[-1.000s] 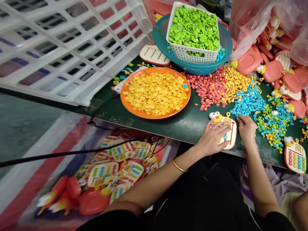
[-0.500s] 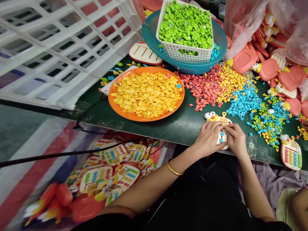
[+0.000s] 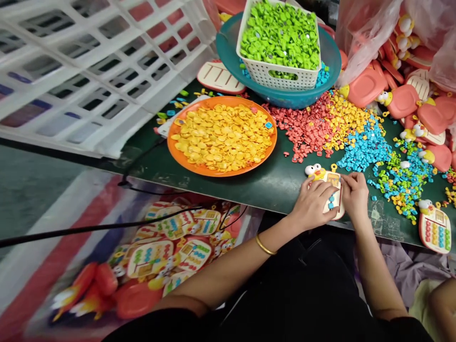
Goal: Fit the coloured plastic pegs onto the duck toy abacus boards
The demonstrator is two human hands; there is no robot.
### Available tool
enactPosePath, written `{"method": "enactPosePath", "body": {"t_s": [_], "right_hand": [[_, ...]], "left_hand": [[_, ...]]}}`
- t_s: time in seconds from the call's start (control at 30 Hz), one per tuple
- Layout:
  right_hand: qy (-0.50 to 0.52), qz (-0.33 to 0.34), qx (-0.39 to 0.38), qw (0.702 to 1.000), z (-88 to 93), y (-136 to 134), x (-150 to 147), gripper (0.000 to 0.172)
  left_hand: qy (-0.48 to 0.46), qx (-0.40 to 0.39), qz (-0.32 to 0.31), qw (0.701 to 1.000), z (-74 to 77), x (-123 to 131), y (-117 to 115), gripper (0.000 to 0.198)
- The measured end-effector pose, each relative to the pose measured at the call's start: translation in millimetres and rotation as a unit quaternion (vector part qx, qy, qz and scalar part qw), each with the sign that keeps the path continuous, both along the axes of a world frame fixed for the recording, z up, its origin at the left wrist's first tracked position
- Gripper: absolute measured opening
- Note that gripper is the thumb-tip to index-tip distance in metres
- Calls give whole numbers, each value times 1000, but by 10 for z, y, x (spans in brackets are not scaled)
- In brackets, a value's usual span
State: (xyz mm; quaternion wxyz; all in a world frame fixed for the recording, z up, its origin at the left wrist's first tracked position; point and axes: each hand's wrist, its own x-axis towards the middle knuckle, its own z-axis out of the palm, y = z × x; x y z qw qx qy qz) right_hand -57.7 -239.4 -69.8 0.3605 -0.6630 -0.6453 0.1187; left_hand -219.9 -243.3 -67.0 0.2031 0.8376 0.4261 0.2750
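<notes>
A cream toy calculator point(image 3: 333, 179) with a bird head and bulging white eyes lies at the table's front edge. Blue button pieces point(image 3: 331, 202) sit in its middle. My left hand point(image 3: 309, 204) lies over its left side, fingers across the top and thumb at the lower edge, holding it. At its upper right edge, my right hand point(image 3: 356, 194) has thumb and fingers pinched together; whatever is between them is hidden. A similar toy point(image 3: 435, 228) filled with red, yellow, blue and green buttons lies to the right.
An orange plate point(image 3: 170, 147) holds yellow oval pieces. Behind it, a white basket point(image 3: 297, 84) of green pieces stands in a teal basin point(image 3: 224, 40). Loose red pieces point(image 3: 309, 128) and blue pieces point(image 3: 365, 147) are heaped beyond my hands. A white crate point(image 3: 117, 147) leans at left.
My right hand has shifted slightly right along the toy's upper edge, and the left fingers have spread a little lower. The whole view has moved slightly.
</notes>
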Motion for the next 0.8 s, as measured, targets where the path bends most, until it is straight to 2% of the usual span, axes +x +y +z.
{"method": "enactPosePath", "body": {"t_s": [0.13, 0.23, 0.27, 0.37, 0.4, 0.43, 0.5, 0.6, 0.7, 0.8], "right_hand": [[-11, 40, -3, 999, 14, -182, -11, 32], [30, 86, -27, 996, 78, -217, 263, 30], [29, 64, -16, 997, 104, -190, 411, 29], [-60, -96, 41, 993, 153, -22, 912, 29], [-92, -126, 43, 987, 153, 48, 1057, 28], [-117, -136, 37, 983, 145, 118, 1172, 27], [-139, -116, 9, 983, 113, 249, 1301, 24], [-142, -107, -27, 984, 80, 394, 1312, 21], [-115, -94, -46, 988, 118, 453, 1262, 21], [-88, -78, -36, 992, 189, 379, 1137, 22]], "left_hand": [[6, -2, 8, 1000, 17, 2, 29, 44], [18, -3, 1, 1000, 7, 0, 56, 38], [21, -6, -3, 1000, 7, 0, 65, 38], [25, -8, -24, 999, 36, 12, 99, 38], [30, -2, -43, 999, 54, 21, 114, 39], [39, 8, -69, 997, 75, 32, 130, 42], [63, 23, -128, 990, 111, 62, 165, 48], [81, 25, -173, 981, 122, 108, 199, 49], [74, 23, -150, 986, 91, 142, 190, 50], [65, 30, -127, 989, 60, 155, 162, 53]]}}
